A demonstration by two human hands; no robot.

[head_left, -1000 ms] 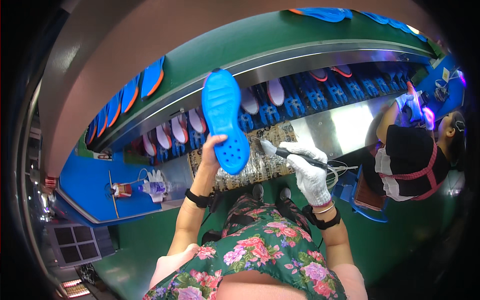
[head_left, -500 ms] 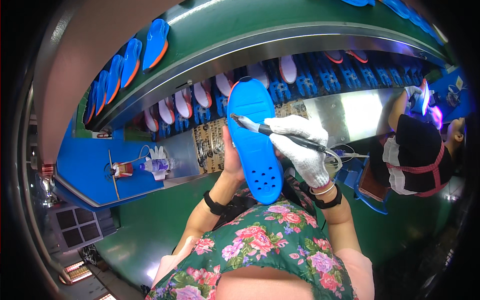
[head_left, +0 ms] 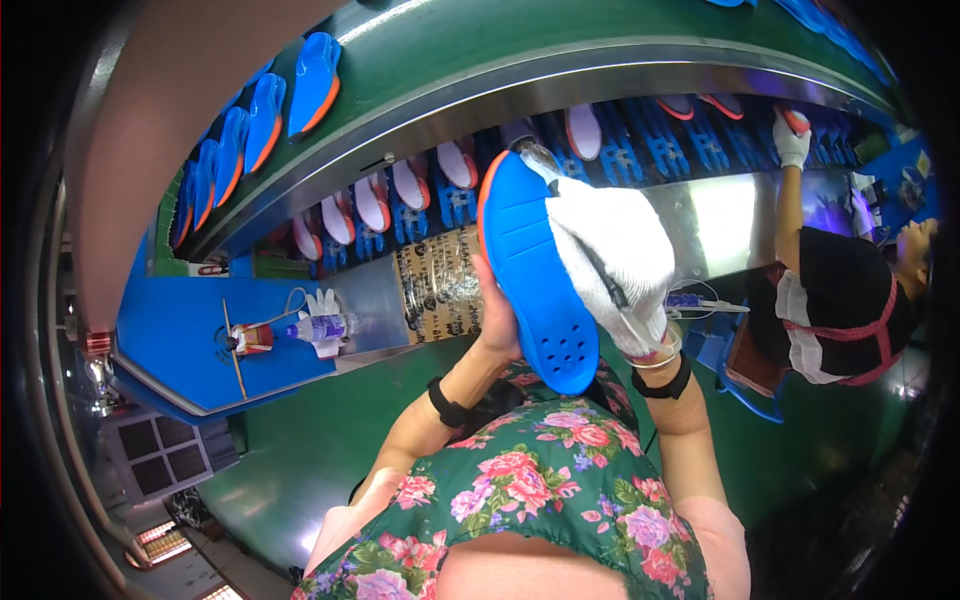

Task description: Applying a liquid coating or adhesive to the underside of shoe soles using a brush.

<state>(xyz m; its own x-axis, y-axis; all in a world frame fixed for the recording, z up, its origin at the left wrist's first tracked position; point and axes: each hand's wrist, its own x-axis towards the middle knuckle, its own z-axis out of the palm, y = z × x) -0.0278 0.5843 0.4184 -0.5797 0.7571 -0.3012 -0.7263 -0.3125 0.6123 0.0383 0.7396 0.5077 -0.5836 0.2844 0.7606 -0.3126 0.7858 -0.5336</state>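
Observation:
A blue shoe sole (head_left: 535, 270) with an orange edge and small holes at its near end is tilted in front of me. My bare left hand (head_left: 498, 320) grips its left edge, with the fingers hidden beneath. My right hand (head_left: 618, 250), in a white knit glove, is closed around a black-handled brush (head_left: 540, 160). The brush's bristles lie at the far tip of the sole. A thin tube or cord shows near the right wrist.
Beyond the sole runs a rack of blue holders with several white-soled shoes (head_left: 455, 165). Blue soles (head_left: 315, 85) rest on the green belt (head_left: 440, 30) above it. At left, a blue table (head_left: 190, 350) holds a red container and a bottle. A co-worker (head_left: 835, 300) reaches toward the rack at right.
The brush has moved from the sole's left edge to its far tip. Both hands and the sole have shifted right. The co-worker's arm now stretches to the rack.

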